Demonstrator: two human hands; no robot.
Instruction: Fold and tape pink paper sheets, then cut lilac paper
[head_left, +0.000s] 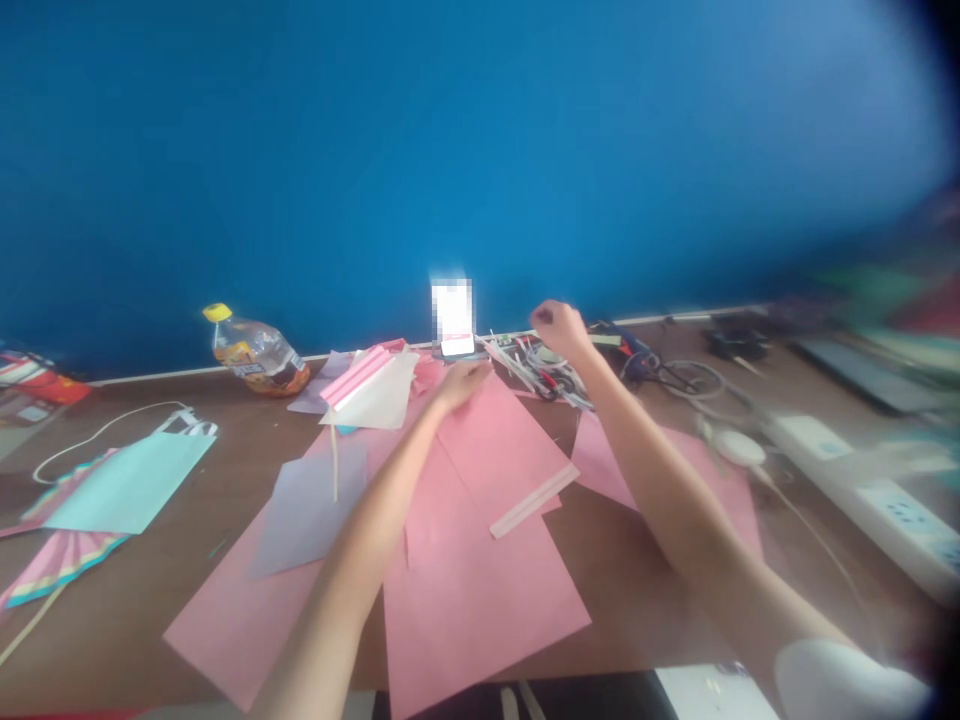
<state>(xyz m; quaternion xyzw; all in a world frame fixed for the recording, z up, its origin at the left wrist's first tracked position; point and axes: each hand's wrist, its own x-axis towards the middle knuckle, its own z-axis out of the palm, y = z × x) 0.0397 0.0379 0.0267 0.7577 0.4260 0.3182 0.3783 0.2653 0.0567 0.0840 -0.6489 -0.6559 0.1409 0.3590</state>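
Note:
My left hand [463, 386] rests at the far edge of a sheet of pink paper [502, 430], its fingers stretched to the right over the sheet. My right hand [561, 328] is raised to the right of it, above a heap of scraps and cables [536, 365]. Its fingers are curled closed, and whether anything is in them is hidden. A narrow pale strip [535, 500] lies across the sheet's near right corner. Underneath spread more pink sheets [480, 610]. A lilac sheet [311, 505] is beside my left forearm.
A phone with a bright screen [455, 318] stands against the blue wall. A bottle with a yellow cap [259, 352] leans at back left. Folded striped paper [364, 375] and a light blue paper piece [139, 480] lie left. A power strip [900, 510] and cables occupy the right.

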